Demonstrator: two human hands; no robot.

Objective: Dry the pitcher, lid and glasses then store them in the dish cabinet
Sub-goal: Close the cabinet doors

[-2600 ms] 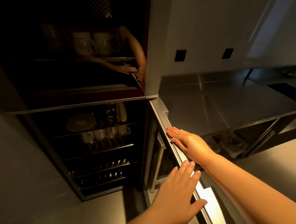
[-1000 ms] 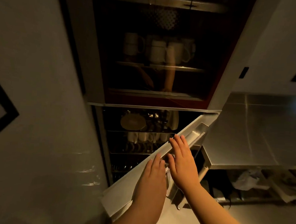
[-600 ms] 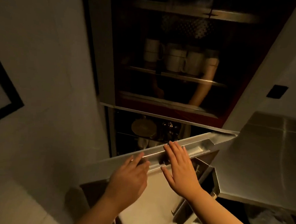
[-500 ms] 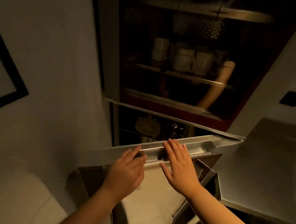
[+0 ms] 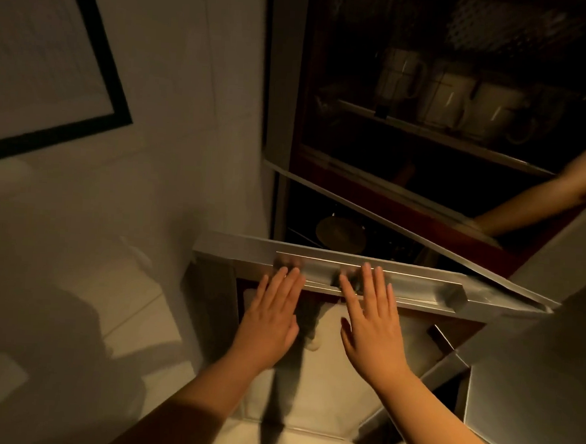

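The steel door (image 5: 418,286) of the lower dish cabinet stands nearly across its opening. My left hand (image 5: 272,315) and my right hand (image 5: 371,319) lie flat against the door near its top edge, fingers straight and pointing up. Both hands hold nothing. Through the remaining gap I see a round plate (image 5: 340,233) on a dark rack inside. Behind the glass of the upper cabinet, several white pitchers or mugs (image 5: 446,97) stand on a shelf. No glasses or lid are clearly visible.
A grey wall (image 5: 174,118) with a black-framed picture (image 5: 54,70) is at the left. A steel counter (image 5: 551,357) lies at the right, with a second door edge (image 5: 447,363) below it. The floor is pale tile (image 5: 305,439).
The lower cabinet door has swung from wide open to almost shut under both flat hands. My left hand moved up beside the right on the door. My view turned left.
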